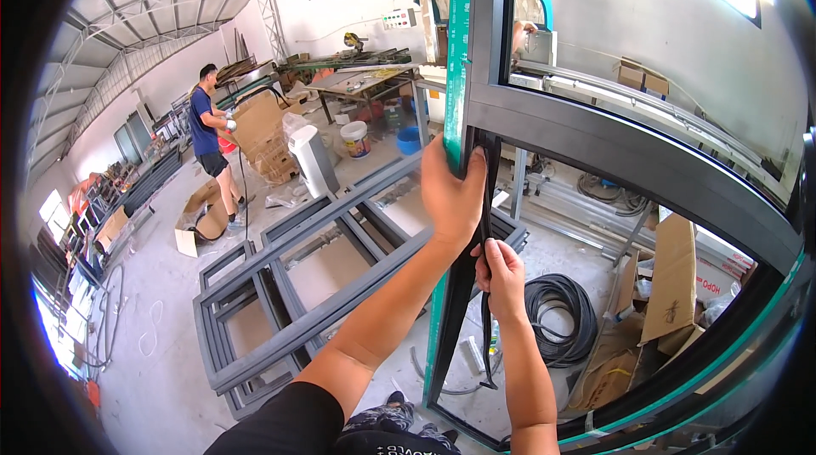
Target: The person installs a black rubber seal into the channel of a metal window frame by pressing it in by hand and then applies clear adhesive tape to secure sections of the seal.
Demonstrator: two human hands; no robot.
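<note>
A dark grey window frame stands upright before me, with green protective film along its outer edge. My left hand is wrapped around the upright just below the crossbar, its thumb pressing at the inner edge where a black rubber sealing strip runs. Lower down, my right hand pinches that strip between thumb and fingers. The strip's loose end dangles below my right hand and bends at its tip. The left fingers are partly hidden behind the upright.
Several grey frames lie stacked at left. A coil of black strip and an opened cardboard box are on the floor beyond the frame. Farther off, another person stands by cardboard, near a workbench and a white bucket.
</note>
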